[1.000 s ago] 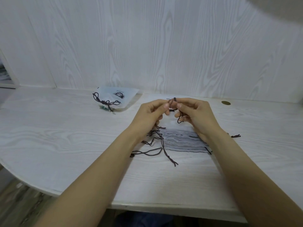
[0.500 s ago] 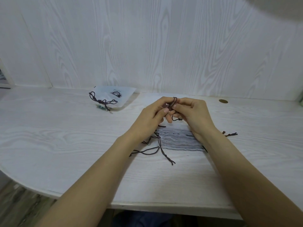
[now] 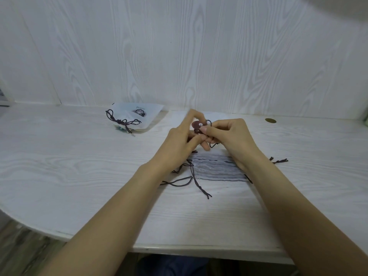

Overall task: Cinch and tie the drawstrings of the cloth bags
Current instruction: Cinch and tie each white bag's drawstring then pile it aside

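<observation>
Where the two hands meet over the far middle of the white desk (image 3: 59, 160), most of the work is covered by fingers. Left hand (image 3: 177, 144): forefinger raised, slightly blurred; thumb and lower fingers curled in against a dark drawstring (image 3: 209, 123). Right hand (image 3: 229, 136): thumb and forefinger pinching the same cord, a small loop showing just above the thumb. Knot itself hidden; cannot tell how far tied.

Between the fingertips, a brown printed patch (image 3: 197, 124) with a pale dot, probably on the cloth bag being worked. That bag is almost wholly behind the hands; its outline cannot be made out.

Beneath the wrists, a flat stack of grey-white cloth bags (image 3: 217, 169) lies on the desk, its right side covered by the right forearm. Loose cord ends (image 3: 196, 183) trail out from its left side toward the near edge; another frayed end (image 3: 279, 160) pokes out to the right, past the right wrist.

Far left, near the wall, a tied bag (image 3: 137, 116), cinched, its cords in a bow (image 3: 122, 122). Print on it too small to read. Something greenish shows at its lower edge, unclear.

Small brass-coloured disc (image 3: 270, 120) on the desk, far right.
</observation>
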Demonstrator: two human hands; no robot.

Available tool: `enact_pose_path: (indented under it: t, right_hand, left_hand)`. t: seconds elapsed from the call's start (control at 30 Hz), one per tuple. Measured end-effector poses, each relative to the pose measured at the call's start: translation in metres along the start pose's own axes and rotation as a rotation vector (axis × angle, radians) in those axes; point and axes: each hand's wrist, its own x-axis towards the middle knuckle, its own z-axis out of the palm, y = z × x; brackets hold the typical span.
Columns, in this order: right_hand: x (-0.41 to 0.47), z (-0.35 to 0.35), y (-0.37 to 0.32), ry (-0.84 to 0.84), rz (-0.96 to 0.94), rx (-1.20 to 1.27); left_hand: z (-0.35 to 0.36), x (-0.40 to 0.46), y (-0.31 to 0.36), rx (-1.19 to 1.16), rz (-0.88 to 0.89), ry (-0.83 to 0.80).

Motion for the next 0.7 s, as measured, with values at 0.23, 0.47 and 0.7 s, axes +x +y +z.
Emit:
enact_pose_path:
  t: [0.23, 0.47, 0.7]
  right_hand:
    - [0.003, -0.005, -0.002, 0.012, 0.123, 0.357]
    - [0.003, -0.009, -0.005, -0.097, 0.116, 0.488]
    - [-0.002, -0.011, -0.009, -0.153, -0.035, 0.198]
  left_hand:
    - [-0.002, 0.005, -0.003, -0.271, -0.129, 0.015]
    - [-0.01, 0.008, 0.002, -0.347, -0.156, 0.245]
    - [-0.012, 0.01, 0.0, -0.342, -0.132, 0.342]
